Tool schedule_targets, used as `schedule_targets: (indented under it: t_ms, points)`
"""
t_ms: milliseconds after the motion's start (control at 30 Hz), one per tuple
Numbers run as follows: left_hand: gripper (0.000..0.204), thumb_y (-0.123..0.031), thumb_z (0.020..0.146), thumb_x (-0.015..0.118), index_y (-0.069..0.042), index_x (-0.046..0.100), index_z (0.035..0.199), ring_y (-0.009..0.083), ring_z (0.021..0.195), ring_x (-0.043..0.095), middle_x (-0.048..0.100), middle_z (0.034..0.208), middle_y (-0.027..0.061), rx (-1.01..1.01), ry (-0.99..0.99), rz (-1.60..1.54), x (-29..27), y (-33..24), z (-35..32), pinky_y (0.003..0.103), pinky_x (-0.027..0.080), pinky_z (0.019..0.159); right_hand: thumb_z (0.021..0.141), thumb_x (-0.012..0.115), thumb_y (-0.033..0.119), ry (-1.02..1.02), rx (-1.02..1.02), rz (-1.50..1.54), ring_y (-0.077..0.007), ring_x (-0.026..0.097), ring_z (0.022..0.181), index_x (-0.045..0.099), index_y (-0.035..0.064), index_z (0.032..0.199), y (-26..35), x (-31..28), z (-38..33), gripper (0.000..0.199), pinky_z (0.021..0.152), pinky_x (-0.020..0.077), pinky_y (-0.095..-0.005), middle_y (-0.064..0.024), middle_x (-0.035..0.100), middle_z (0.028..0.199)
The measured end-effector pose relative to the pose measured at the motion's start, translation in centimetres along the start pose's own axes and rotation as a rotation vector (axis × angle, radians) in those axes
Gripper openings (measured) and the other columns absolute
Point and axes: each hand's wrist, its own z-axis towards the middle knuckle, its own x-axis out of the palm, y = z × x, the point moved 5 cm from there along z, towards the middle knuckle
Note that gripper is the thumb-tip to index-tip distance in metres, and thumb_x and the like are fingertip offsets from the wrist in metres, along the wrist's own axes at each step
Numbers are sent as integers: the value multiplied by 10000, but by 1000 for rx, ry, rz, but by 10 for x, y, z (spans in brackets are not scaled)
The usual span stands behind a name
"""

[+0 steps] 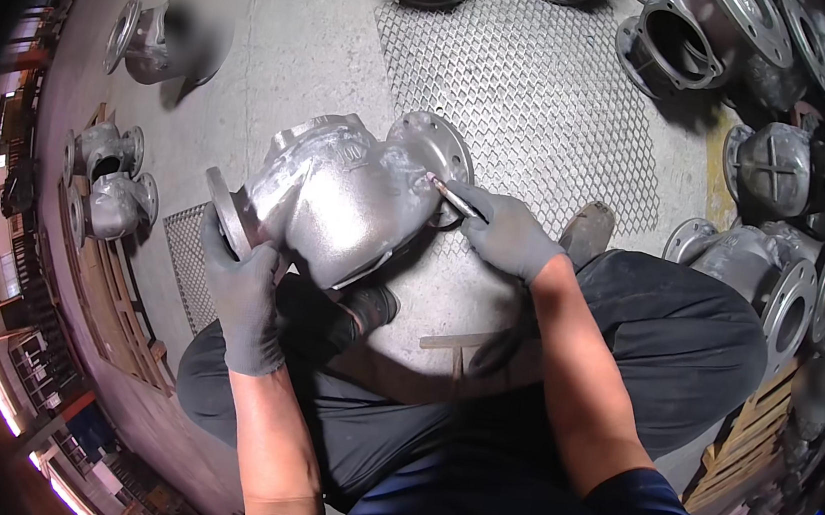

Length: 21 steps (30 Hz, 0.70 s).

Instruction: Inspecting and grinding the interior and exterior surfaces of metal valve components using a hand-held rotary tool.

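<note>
The grey casting (342, 210) sat in front of the person, between the feet and just short of the mesh (541, 90); it looked to bear on the floor (293, 54), tho its underside was hidden. L hand (240, 300), gloved, had its fingers partly closed round the near flange (227, 206), thumb one side & fingers t'other, prob. b/c a round body tips easily & the rim was the handiest grip. R hand (513, 233), also gloved, had fingers pinched nearly closed on a thin tool (457, 200), pen-fashion, likely for fine control; its tip was at the casting by the far flange (454, 146), contact hard to tell. Knees were spread either side, presumably for room to get in close.

Further out: a shoe (588, 233) by the mesh edge; another casting alone, upper L (153, 44); a pair of small castings (114, 206) by a pallet (112, 291), far L; more castings crowded along the R (779, 170), maybe to leave working space mid-floor. A 2nd pallet (743, 438) lay lower R.
</note>
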Motion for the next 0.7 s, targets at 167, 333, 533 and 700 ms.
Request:
schedule_targets:
  t_ms: [167, 333, 533, 700]
  points:
    - [855, 5, 786, 613, 68, 368, 1603, 203, 993, 666, 634, 1276, 167, 3, -3, -47, 3, 2, 0, 303, 582, 812, 943, 570, 126, -7, -40, 45, -462, 704, 1105, 577, 174, 1541, -3, 3, 0, 599, 1011, 560, -477, -269, 724, 1230]
    - [853, 4, 776, 614, 78, 379, 1593, 205, 997, 665, 632, 1273, 165, 59, -15, -39, 0, 3, 2, 305, 581, 810, 932, 552, 110, -5, 108, 40, -443, 680, 1210, 567, 179, 1552, 8, 8, -11, 624, 1073, 531, -464, -278, 696, 1317]
    - [813, 6, 810, 627, 84, 386, 1582, 170, 954, 656, 646, 1205, 142, 4, -4, -23, 3, -8, 0, 283, 569, 774, 920, 523, 86, -7, -80, 200, -418, 628, 1336, 568, 125, 1547, 30, 9, -23, 630, 1161, 477, -445, -245, 634, 1471]
    - [673, 1, 835, 627, 55, 496, 1493, 150, 994, 660, 657, 1189, 101, -65, -1, -41, 5, -4, 2, 286, 554, 862, 941, 504, 81, -11, -42, 122, -393, 607, 1375, 555, 93, 1551, 14, 16, -26, 613, 1186, 462, -429, -228, 626, 1489]
